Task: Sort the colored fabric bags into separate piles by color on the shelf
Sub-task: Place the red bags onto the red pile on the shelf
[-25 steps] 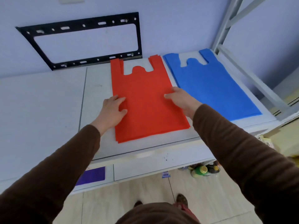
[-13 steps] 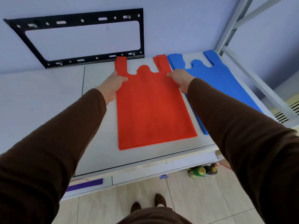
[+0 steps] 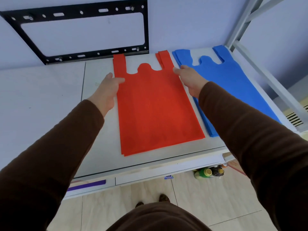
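A: Since a second ago both hands have travelled from the middle of the red bags up to the top end, by the handles; over the last half second they have hardly shifted.

B: Where does the left hand lie?

A: On the left edge of the red pile, just below the left handle strap. Its thumb reaches onto the fabric, and the rest of the fingers lie straight along the edge, together, not curled round anything.

B: And the right hand?

A: At the right edge of the same pile, below the right handle strap. Its fingers are extended and touch the red edge; whether they pinch the fabric cannot be told. The hand sits in the narrow gap between the red pile and the blue bags.

B: How do the piles lie?

A: Both flat on the white shelf, handles toward the wall. The red pile is in the middle, with several layers showing at its lower corner and at the right strap. The blue pile is just to its right, close but apart, partly hidden by the right sleeve.

B: Anything else?

A: A black metal bracket is fixed on the wall behind the shelf. Bottles stand on the floor under the shelf's front edge, and a purple strip shows on a lower level at the left.
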`<state>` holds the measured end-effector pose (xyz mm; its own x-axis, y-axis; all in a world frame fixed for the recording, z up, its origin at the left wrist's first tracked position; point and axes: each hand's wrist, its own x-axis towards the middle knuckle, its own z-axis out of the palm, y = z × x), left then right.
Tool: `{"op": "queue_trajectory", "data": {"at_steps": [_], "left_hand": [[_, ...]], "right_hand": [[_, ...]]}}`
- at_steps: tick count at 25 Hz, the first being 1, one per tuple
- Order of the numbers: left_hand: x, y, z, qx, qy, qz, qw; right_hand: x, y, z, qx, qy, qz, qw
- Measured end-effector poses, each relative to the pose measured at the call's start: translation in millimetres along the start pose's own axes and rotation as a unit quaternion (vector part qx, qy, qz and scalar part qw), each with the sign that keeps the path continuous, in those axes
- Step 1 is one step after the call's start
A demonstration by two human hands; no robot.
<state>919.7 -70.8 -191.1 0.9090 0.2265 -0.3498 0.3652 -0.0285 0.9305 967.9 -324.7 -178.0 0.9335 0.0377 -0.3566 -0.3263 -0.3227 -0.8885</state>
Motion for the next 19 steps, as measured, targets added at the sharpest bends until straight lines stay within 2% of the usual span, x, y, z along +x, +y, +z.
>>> {"op": "queue_trajectory", "data": {"at_steps": [2,5,7,10,15,17,18,19], "left_hand": [[-35,-15,-14,0.014,0.01,-0.003,1.0],[-96,-47,-25,-0.015,-0.046,-0.017,0.999],[-125,-59,-20,-0.024,-0.078,-0.009,0.997],[-144,-65,-9,-0.028,-0.117,0.008,0.993],[-155,-78,-13,-0.011,-0.119,0.014,0.993],[-157,-86,-15,0.078,-0.128,0.027,0.988],[-156,-90,-17,0.18,-0.114,0.064,0.975],[-155,-92,-20,0.293,-0.103,0.121,0.943]], "right_hand": [[-34,21,-13,0.021,-0.015,-0.006,1.0],[-93,62,-26,0.041,-0.058,0.01,0.997],[-117,83,-28,0.034,-0.053,0.004,0.998],[-133,95,-27,0.047,-0.04,-0.012,0.998],[-153,109,-30,0.057,-0.051,-0.016,0.997],[-158,112,-32,-0.038,-0.038,-0.047,0.997],[-159,114,-34,-0.138,-0.021,-0.086,0.986],[-159,116,-37,-0.238,-0.011,-0.135,0.962]]}}
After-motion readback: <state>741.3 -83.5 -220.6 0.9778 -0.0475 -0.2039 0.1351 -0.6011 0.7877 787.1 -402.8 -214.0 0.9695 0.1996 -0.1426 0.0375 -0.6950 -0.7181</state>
